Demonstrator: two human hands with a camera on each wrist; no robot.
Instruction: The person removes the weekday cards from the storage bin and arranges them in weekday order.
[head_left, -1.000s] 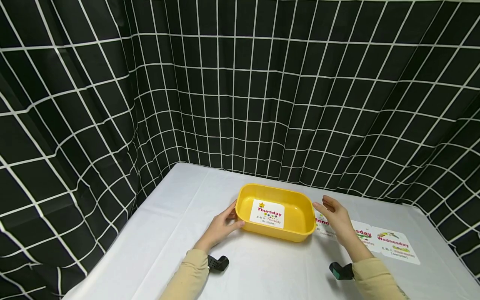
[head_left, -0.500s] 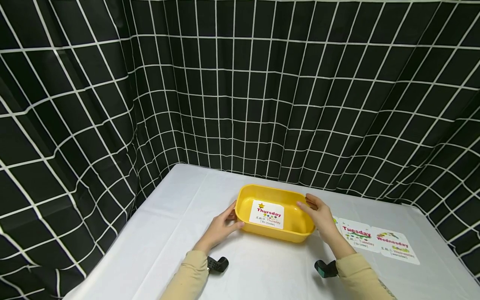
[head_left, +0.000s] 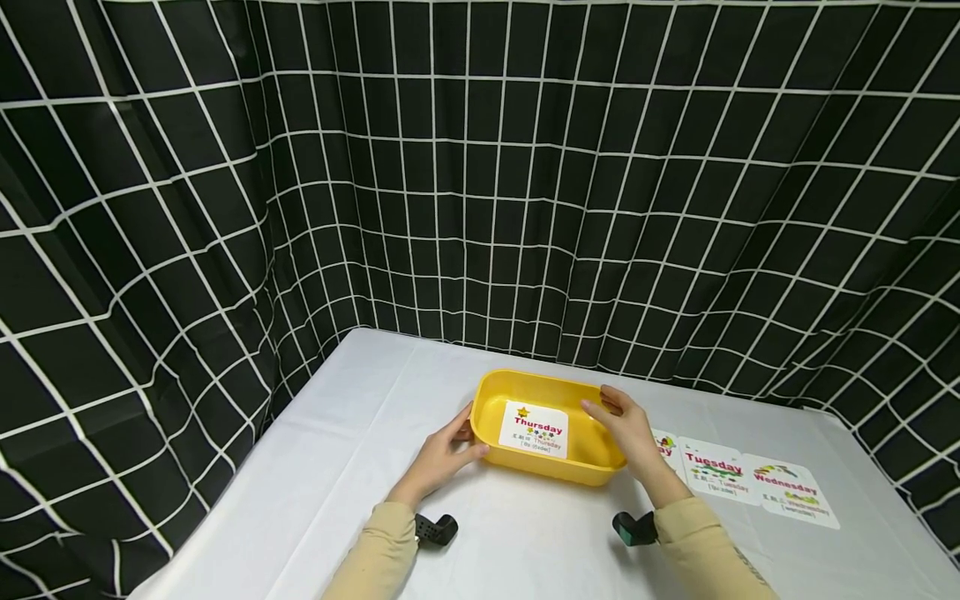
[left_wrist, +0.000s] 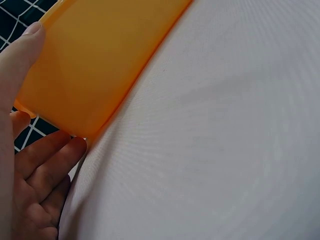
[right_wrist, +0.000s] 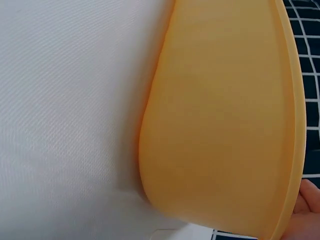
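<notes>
A yellow plastic basin (head_left: 558, 472) stands on the white table, with a white "Thursday" card (head_left: 534, 429) lying inside its left half. My left hand (head_left: 438, 458) holds the basin's left end, thumb at the front rim and fingers around the side. In the left wrist view, the fingertips (left_wrist: 75, 145) are at the lower corner of the basin wall (left_wrist: 105, 60). My right hand (head_left: 630, 429) reaches over the basin's right end, its thumb and fingers spread above the inside. From the right wrist, the outer wall (right_wrist: 220, 115) mostly hides this hand's fingers.
To the right lie a "Tuesday" card (head_left: 716, 472) and a "Wednesday" card (head_left: 795, 492) in a row, plus a third card (head_left: 665, 442) partly covered by my right hand. A black curtain with white grid lines (head_left: 480, 183) hangs behind the table (head_left: 360, 392).
My right hand has moved left from beside the basin to over its right end, uncovering the "Tuesday" card. The left hand and the basin have stayed about where they were.
</notes>
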